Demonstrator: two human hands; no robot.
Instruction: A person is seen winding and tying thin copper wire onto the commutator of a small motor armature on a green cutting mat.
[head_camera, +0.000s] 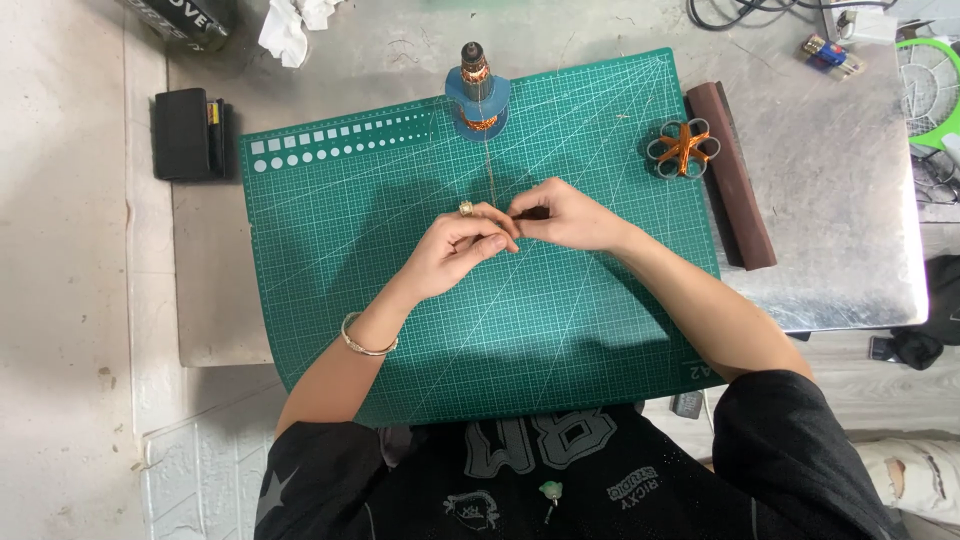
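While both hands pinch together, a thin wire (491, 175) runs between them.
Left hand (455, 250) and right hand (565, 215) meet fingertip to fingertip over the green cutting mat (380, 300), below a blue spool (477, 98).

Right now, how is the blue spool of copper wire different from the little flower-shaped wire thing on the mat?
The blue spool stands upright at the mat's top edge, straight beyond the hands; the flower-shaped coil lies flat near the mat's right edge. The spool has a blue body with a dark tip, while the coil is grey loops round an orange middle. A thin wire runs from the spool toward the hands; the coil sits alone, untouched. Both carry copper-coloured wire.
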